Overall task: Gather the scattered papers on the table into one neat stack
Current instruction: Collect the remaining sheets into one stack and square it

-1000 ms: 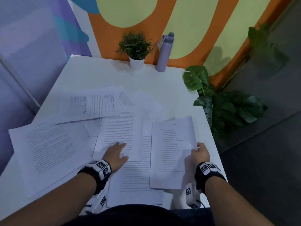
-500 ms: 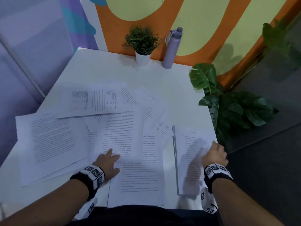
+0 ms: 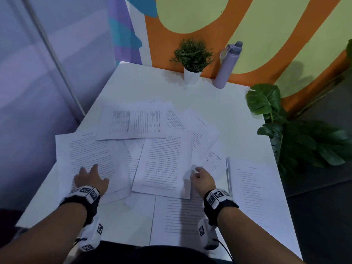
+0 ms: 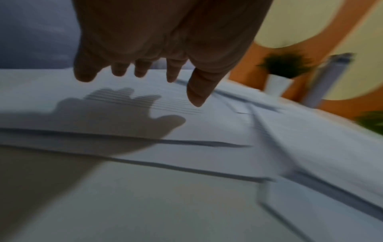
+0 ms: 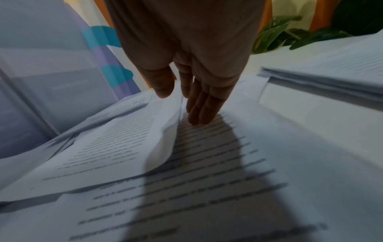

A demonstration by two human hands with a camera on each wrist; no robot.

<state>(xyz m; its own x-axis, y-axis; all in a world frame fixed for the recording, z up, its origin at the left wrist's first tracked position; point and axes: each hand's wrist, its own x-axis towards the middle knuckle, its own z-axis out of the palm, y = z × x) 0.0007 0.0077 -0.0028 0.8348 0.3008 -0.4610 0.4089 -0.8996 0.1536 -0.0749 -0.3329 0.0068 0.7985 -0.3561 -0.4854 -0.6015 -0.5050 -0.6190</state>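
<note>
**Both hands on loose sheets, stack lying to the right**

Right hand (image 3: 202, 178): thumb on top and fingers (image 5: 204, 106) underneath the right edge of the centre sheet (image 3: 165, 164), pinching it. That edge curls up off the printed sheet below (image 3: 182, 216), clear in the right wrist view. The fingers are nearly straight, reaching under the lifted edge.

Left hand (image 3: 90, 179): fingers spread and straight, palm down over the left sheet (image 3: 89, 159). The left wrist view shows the fingertips (image 4: 194, 91) held just above the paper with their shadow on it; contact cannot be confirmed. Nothing gripped.

Just right of the right hand: a gathered stack of papers (image 3: 251, 189), edges roughly lined up, several layers showing along its left side. It lies at the table's right edge.

Between the hands and beyond them: overlapping sheets at mixed angles. A landscape sheet with tables (image 3: 133, 121) lies across the far part of the pile, with more angled pages (image 3: 200, 130) beside it.

Farther off, at the back of the white table (image 3: 152, 86): a small potted plant (image 3: 192, 61) and a lilac water bottle (image 3: 227, 65), side by side near the orange and green wall. A large-leafed plant (image 3: 297, 130) stands off the table's right side.
</note>
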